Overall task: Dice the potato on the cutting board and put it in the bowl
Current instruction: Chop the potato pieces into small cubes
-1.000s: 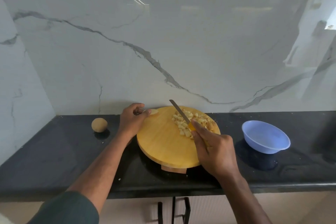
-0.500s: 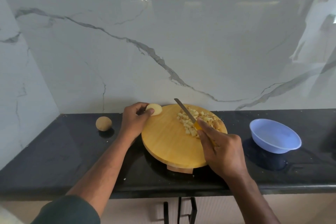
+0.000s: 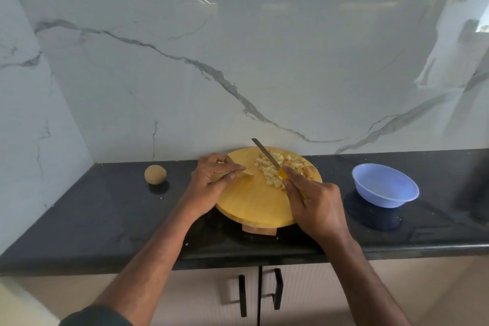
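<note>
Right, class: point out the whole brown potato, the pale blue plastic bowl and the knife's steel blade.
Whole brown potato [image 3: 155,174], head view, middle of its skin.
Pale blue plastic bowl [image 3: 363,177], head view, left rim.
Knife's steel blade [image 3: 265,153], head view, mid-blade.

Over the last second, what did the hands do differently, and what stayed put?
The left hand brought the potato piece it grips from the board's far left edge inward onto the cutting board, toward the diced pile. The right hand kept gripping the knife, blade over the pile. The whole potato and the empty bowl stayed put.
</note>
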Demonstrator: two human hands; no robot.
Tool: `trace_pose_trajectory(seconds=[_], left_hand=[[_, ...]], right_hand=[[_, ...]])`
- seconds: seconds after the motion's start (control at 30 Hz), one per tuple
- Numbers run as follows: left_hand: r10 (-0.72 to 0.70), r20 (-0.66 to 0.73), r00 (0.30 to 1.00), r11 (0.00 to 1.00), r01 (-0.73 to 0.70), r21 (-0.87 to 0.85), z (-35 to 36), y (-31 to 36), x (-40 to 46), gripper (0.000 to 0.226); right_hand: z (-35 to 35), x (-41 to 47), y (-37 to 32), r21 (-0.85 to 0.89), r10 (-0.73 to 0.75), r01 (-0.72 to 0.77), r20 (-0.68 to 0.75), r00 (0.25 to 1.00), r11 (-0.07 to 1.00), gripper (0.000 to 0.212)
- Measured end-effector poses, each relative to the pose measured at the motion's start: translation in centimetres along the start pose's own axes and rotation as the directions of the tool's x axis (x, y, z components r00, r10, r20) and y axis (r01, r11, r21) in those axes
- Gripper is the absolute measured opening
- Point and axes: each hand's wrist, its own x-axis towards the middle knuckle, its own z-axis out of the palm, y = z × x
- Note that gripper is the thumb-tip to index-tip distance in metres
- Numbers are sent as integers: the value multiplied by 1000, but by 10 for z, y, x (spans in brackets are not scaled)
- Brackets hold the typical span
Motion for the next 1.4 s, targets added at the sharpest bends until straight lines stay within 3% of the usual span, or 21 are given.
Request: trace_pose_trajectory(seconds=[0.1, 0.33, 0.63, 0.87, 1.4], left_hand=[[-34, 36, 999, 998, 36, -55, 0, 0, -4, 26], [-83, -12, 996, 993, 84, 81, 4, 0, -5, 42], [-163, 10, 987, 987, 163, -8, 3, 8, -7, 54], [-166, -2, 986, 985, 166, 48, 3, 6, -8, 41], [-119, 8, 993, 993, 119, 19, 4, -7, -5, 35]], right_hand=[[-1, 1, -1, -10, 7, -7, 3, 1000, 1000, 40], [-2, 1, -2, -19, 15, -14, 15, 1000, 1000, 39], [-2, 2, -5, -29, -2, 2, 1, 1000, 1000, 38], [0, 4, -3, -53, -19, 18, -7, 1000, 998, 39], [4, 0, 2, -58, -53, 51, -30, 998, 997, 37]])
